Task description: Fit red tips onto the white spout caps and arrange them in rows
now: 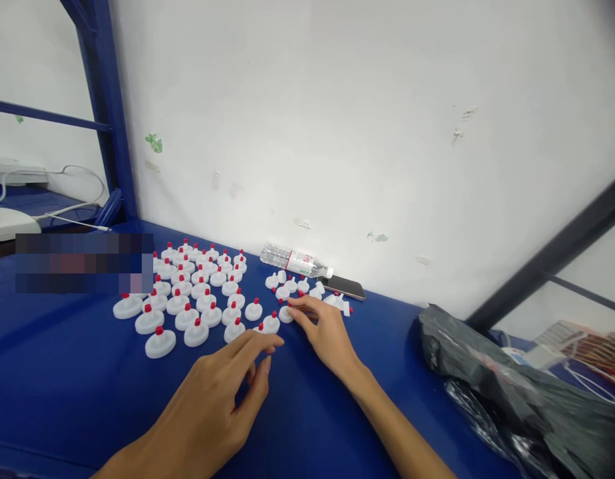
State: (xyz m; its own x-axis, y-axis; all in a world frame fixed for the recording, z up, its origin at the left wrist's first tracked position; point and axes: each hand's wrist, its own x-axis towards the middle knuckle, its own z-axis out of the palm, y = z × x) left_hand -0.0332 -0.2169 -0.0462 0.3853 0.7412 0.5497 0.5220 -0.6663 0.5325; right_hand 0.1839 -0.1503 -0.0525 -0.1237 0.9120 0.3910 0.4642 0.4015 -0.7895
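My right hand (328, 334) has its thumb and forefinger on a white plastic cap with a red tip (284, 315), close to the table surface. My left hand (218, 387) hovers over the blue table (307, 412), fingers bent and thumb apart, with nothing visible in it. Just beyond its fingertips stand a few red-tipped white caps (271, 324). Many more of these round caps (178, 305) stand upright in loose rows to the left. Behind my right hand lies a scattered group of white cap pieces (282, 293), with tiny red tips among them.
A clear plastic bottle (301, 262) lies along the wall, and a dark phone (345, 287) rests beside its neck. Dark plastic bags (527, 392) cover the right side. A blue metal post (112, 113) rises at the left, near white cables (78, 219).
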